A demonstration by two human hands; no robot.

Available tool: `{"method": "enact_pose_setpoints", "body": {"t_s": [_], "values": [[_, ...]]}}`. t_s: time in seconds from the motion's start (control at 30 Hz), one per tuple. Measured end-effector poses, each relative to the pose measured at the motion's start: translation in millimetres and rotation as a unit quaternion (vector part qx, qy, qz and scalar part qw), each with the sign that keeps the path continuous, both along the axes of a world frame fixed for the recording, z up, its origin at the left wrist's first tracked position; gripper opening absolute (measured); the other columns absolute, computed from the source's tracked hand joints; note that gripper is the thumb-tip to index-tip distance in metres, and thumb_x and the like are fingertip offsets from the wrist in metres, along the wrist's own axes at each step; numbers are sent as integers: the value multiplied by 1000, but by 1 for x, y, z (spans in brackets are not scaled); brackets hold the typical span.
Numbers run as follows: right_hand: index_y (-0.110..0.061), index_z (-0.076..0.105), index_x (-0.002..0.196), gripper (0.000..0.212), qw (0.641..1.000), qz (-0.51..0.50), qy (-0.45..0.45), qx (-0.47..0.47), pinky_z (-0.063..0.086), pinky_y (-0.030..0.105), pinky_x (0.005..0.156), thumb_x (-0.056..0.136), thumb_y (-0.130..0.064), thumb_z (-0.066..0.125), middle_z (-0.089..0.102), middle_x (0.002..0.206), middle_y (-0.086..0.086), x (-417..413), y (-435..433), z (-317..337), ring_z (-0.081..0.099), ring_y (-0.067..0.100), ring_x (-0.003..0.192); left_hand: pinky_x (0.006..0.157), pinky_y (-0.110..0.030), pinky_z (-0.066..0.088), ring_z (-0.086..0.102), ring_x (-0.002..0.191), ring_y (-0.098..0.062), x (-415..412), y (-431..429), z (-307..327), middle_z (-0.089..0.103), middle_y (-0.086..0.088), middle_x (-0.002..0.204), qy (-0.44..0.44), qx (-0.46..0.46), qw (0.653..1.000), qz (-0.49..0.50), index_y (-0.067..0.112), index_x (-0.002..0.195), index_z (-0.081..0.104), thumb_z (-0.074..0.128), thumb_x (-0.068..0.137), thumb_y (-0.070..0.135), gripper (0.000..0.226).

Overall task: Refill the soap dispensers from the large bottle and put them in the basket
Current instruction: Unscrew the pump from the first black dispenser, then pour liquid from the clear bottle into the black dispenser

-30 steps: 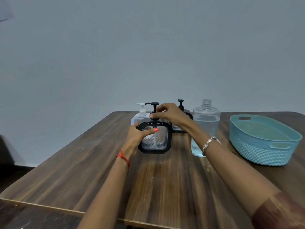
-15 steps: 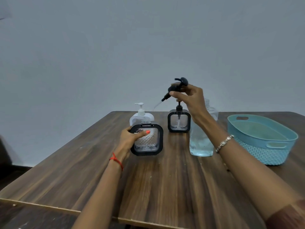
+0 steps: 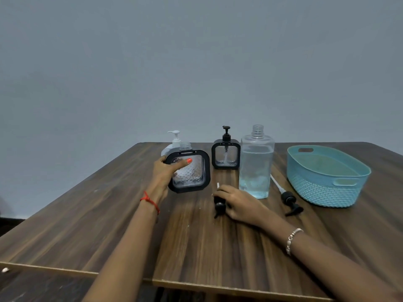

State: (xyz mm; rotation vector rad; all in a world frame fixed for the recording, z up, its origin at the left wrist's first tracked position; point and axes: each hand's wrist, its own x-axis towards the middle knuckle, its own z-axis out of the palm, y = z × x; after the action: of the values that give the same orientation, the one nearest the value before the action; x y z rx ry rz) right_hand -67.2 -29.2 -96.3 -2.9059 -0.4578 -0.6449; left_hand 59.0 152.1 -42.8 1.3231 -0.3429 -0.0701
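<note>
A person's left hand [image 3: 168, 171] grips a black-framed square dispenser [image 3: 189, 173] by its left side, the thumb laid across the clear patterned front. The dispenser's threaded neck stands open. The right hand [image 3: 237, 203] rests on the table [image 3: 196, 247], its fingers curled on a loose pump [image 3: 219, 207] whose white tube pokes up past the knuckles.

The right hand lies in the gap between the held dispenser and the large bottle [image 3: 256, 166], which stands uncapped just beyond the fingers and is filled with clear liquid to near its shoulder. A second dispenser [image 3: 225, 155], pump fitted, stands behind that gap, just beside the bottle. A white pump bottle [image 3: 173, 143] is partly hidden behind the held dispenser.

To the right, a second loose pump [image 3: 287, 198] lies in the narrow strip between the bottle and the teal basket [image 3: 322, 192], touching neither. The basket sits near the table's right side, open side up. Both forearms cross a broad stretch of wood back to the near edge; the far edge runs close behind the bottles, against a grey wall [image 3: 196, 73].
</note>
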Motion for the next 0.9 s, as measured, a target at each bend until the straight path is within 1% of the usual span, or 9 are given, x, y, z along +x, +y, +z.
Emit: {"method": "enact_pose_setpoints", "body": {"t_s": [0.13, 0.3, 0.4, 0.5, 0.6, 0.67, 0.7, 0.8, 0.9], "values": [[-3, 54, 118, 35, 999, 5, 25, 21, 48, 33, 80, 84, -12, 54, 53, 112, 10, -8, -4, -2, 53, 23, 102, 84, -41, 54, 67, 84, -27, -2, -3, 1, 71, -11, 91, 8, -15, 1000, -17, 0, 107, 66, 88, 49, 10, 63], [-2, 42, 134, 59, 998, -12, 60, 21, 41, 26, 95, 76, -5, 51, 48, 128, 10, -14, -8, 0, 48, 22, 116, 64, -24, 55, 67, 65, -9, -10, -12, 6, 69, -4, 82, -9, -2, 1000, -22, 5, 100, 65, 80, 64, 2, 40], [-4, 35, 140, 64, 997, -24, 68, 21, 39, 24, 99, 77, -3, 49, 43, 135, 9, -19, -8, 4, 46, 21, 120, 74, -30, 54, 65, 71, -14, -12, -17, 7, 68, -3, 83, -17, 2, 1000, -24, 9, 96, 65, 79, 65, 2, 34], [0, 53, 125, 49, 994, -13, -57, 89, 43, 17, 91, 76, 6, 47, 57, 121, 15, -26, -10, 19, 59, 25, 105, 73, -30, 50, 63, 73, -14, -14, -23, 9, 68, 0, 79, -24, 7, 999, -32, 12, 90, 66, 80, 66, 6, 28], [0, 64, 99, 29, 942, -26, -265, 204, 41, 8, 73, 76, 3, 45, 61, 96, 14, -30, -18, 43, 54, 8, 82, 72, -27, 52, 66, 69, -10, -17, -32, 12, 70, 2, 78, -31, 6, 998, -53, 11, 91, 67, 78, 67, 5, 27], [-5, 59, 103, 30, 891, -67, -350, 282, 44, 18, 79, 74, -1, 52, 52, 103, 9, -29, -26, 61, 49, 9, 91, 77, -31, 53, 67, 71, -12, -17, -38, 13, 70, -1, 81, -23, -13, 997, -66, 5, 98, 66, 76, 69, 3, 31], [-7, 54, 111, 40, 867, -92, -363, 329, 45, 27, 86, 72, -1, 59, 45, 111, 6, -28, -32, 68, 47, 16, 101, 76, -31, 54, 67, 71, -13, -17, -40, 14, 69, -3, 83, -19, -20, 997, -70, 2, 103, 64, 75, 70, 2, 35], [-16, 31, 134, 80, 837, -149, -296, 435, 37, 32, 99, 69, -9, 77, 31, 131, 6, -21, -56, 79, 36, 21, 122, 61, -21, 55, 68, 66, -9, -20, -46, 18, 69, -4, 82, -18, -24, 996, -82, 1, 103, 62, 72, 73, 0, 31], [-24, 23, 140, 104, 830, -164, -141, 514, 43, 41, 99, 58, -32, 86, 40, 138, 8, -7, -77, 74, 46, 22, 120, 58, -20, 55, 68, 65, -10, -22, -50, 21, 69, -3, 81, -24, -22, 996, -85, 3, 98, 63, 73, 71, -1, 29]]}}
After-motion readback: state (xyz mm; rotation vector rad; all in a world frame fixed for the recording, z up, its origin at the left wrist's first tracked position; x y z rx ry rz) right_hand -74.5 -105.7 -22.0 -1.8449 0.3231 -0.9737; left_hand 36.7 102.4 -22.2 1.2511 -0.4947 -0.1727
